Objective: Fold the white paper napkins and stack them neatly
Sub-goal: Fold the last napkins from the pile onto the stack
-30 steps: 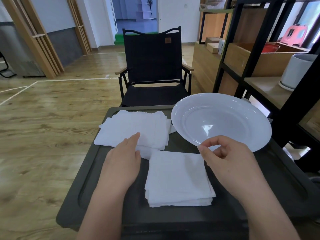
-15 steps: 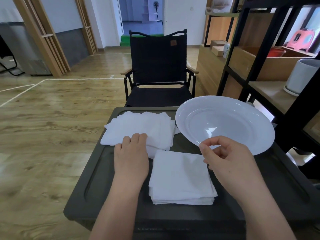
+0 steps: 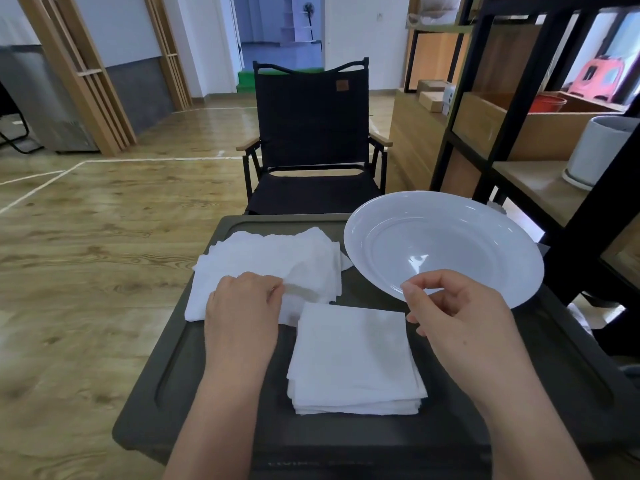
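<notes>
A loose pile of unfolded white napkins (image 3: 266,254) lies at the far left of the dark table (image 3: 187,382). My left hand (image 3: 242,313) rests on the pile's near edge, its curled fingers pinching the top napkin (image 3: 304,275), whose edge is lifted slightly. A squared stack of folded napkins (image 3: 353,358) sits in the middle, near me. My right hand (image 3: 457,313) hovers over that stack's far right corner, fingers loosely curled and holding nothing.
A large white plate (image 3: 443,244) fills the table's far right, its near rim just beyond my right hand. A black folding chair (image 3: 311,133) stands behind the table. Black shelving (image 3: 485,109) with a white pot (image 3: 602,150) is close on the right.
My left hand slid onto the unfolded pile, curled its fingers and pinched the top napkin, raising its edge. My right hand stayed in place.
</notes>
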Demonstrator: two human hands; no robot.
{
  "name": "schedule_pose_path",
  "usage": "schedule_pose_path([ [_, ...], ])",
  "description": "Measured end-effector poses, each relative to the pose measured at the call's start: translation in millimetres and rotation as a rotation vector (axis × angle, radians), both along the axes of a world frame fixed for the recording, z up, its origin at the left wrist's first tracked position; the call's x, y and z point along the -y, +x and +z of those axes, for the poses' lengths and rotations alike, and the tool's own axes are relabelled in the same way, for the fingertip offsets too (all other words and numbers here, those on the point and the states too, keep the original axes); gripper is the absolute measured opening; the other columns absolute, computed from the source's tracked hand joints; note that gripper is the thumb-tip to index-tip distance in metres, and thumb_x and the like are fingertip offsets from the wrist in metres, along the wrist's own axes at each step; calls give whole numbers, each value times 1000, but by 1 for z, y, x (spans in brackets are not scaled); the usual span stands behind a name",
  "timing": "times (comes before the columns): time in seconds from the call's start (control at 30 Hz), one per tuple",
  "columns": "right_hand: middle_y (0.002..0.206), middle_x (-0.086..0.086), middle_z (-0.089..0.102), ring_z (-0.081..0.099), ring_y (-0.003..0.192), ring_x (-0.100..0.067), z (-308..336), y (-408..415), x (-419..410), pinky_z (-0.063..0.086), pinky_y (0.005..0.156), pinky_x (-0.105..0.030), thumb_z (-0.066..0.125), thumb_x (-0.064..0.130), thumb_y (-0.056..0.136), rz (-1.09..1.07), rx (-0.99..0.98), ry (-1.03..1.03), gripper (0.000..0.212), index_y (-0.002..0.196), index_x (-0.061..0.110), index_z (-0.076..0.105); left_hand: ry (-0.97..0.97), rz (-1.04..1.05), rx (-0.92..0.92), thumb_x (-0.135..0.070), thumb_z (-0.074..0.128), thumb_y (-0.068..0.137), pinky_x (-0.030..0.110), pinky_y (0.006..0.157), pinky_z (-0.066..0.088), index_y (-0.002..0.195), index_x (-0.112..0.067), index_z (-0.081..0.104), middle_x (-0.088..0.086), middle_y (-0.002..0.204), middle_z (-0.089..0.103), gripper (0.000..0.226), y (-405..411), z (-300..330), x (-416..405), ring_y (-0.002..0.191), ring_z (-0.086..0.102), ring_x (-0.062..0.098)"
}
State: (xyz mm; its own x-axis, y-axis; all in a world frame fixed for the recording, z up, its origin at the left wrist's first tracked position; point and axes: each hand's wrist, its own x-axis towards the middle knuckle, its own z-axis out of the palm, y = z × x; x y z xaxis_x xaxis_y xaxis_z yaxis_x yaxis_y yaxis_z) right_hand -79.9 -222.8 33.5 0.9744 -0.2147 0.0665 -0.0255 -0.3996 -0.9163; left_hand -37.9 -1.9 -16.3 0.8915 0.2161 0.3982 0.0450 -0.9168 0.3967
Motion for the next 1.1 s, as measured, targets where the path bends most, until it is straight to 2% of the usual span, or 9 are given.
schedule_pose_path([
  [0.13, 66, 4, 70, 66, 64, -12, -1, 0, -1, 46, 55, -18, 65, 35, 88, 10, -7, 4, 11, 77, 32, 66, -72, -20, -33, -30, 64, 89, 27, 72, 41, 91, -26, 73, -10, 93, 68, 10, -4, 3, -1, 95, 54, 15],
  [0.27, 66, 3, 70, 64, 61, -10, -1, 0, -2, 45, 56, -18, 65, 36, 88, 16, -6, 5, 12, 77, 31, 67, -98, -58, -111, -35, 64, 87, 28, 80, 44, 111, -27, 65, -9, 106, 62, 25, -4, 0, 0, 102, 51, 14],
  [0.5, 67, 5, 70, 65, 63, -12, -2, 1, -1, 45, 57, -20, 65, 36, 88, 23, -13, 16, 12, 77, 31, 67, -87, -54, -120, 10, 45, 77, 29, 79, 45, 118, -21, 63, -3, 114, 57, 54, -4, -2, -6, 100, 50, 18],
  [0.67, 66, 5, 70, 63, 60, -9, -3, 1, -1, 44, 58, -20, 64, 36, 88, 28, -9, 2, 13, 76, 32, 67, -106, -24, -49, -15, 51, 95, 25, 78, 41, 112, -21, 70, -5, 111, 67, 26, -7, -1, -10, 102, 58, 17],
  [0.8, 66, 6, 70, 62, 59, -6, -3, 1, -1, 44, 58, -20, 65, 36, 88, 29, -2, 6, 13, 76, 32, 67, -168, 33, -10, -24, 50, 97, 27, 65, 41, 97, -19, 70, -12, 85, 66, 20, -12, 9, -7, 82, 61, 14],
  [0.9, 69, 7, 71, 65, 64, -6, 0, -1, -4, 46, 58, -18, 65, 35, 88, 42, 11, 14, 9, 79, 33, 67, -411, 50, 147, -29, 51, 97, 17, 61, 42, 93, -29, 67, -19, 72, 63, 16, -23, 31, 2, 71, 60, 0],
  [0.97, 78, 11, 73, 67, 74, -3, 4, -3, -7, 48, 63, -15, 66, 33, 88, 95, 32, 58, 5, 89, 38, 66, -728, -54, 213, -30, 52, 97, 20, 68, 48, 84, -38, 67, -18, 75, 70, 21, -31, 48, 9, 72, 64, -1],
  [1.03, 92, 20, 72, 64, 88, 8, 7, -5, -12, 47, 73, -14, 66, 33, 87, 179, 57, 106, 22, 105, 46, 62, -1108, -212, 188, -28, 52, 97, 29, 77, 52, 81, -36, 71, -13, 85, 75, 26, -40, 66, 15, 81, 69, 4],
  [1.1, 108, 24, 68, 61, 103, 10, 8, -7, -18, 49, 87, -19, 69, 40, 82, 247, 63, 155, 43, 119, 55, 53, -1304, -312, 112, -27, 51, 96, 29, 71, 55, 79, -30, 73, -5, 85, 76, 28, -48, 77, 19, 77, 70, 10],
])
